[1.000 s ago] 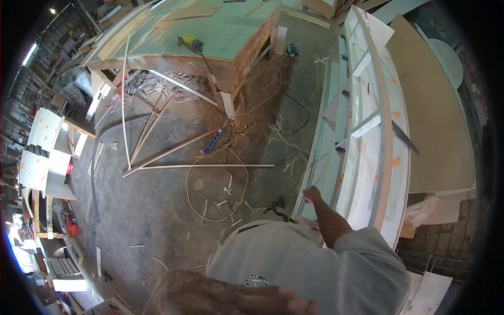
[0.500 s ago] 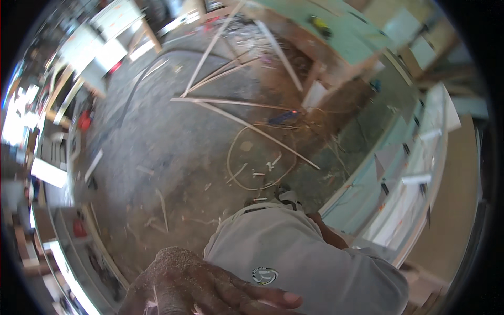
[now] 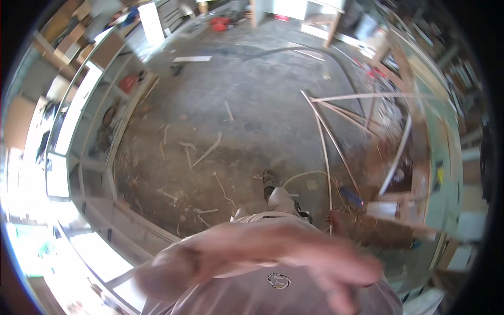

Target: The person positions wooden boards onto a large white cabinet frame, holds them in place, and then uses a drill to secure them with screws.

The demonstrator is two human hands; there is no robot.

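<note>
My left hand is raised close in front of my chest, crossing the light shirt from the left. It is smeared by motion, but its fingers are stretched and apart at the right end, and I see nothing held in it. Lower down beside my right hip, a small part of my right hand shows, its fingers too small to make out. It is nearest to a thin wooden strip on the floor; whether they touch I cannot tell. One shoe points forward below me.
Several long strips meet at a point on the floor ahead right, with a blue tool by them. A green-topped workbench stands at the right. Open cabinet frames line the left. Wood scraps and a dark hose lie about.
My view has swung left, so the strips and workbench now sit farther right and more left-side cabinetry shows. My left hand has risen and stretched rightward across my chest.
</note>
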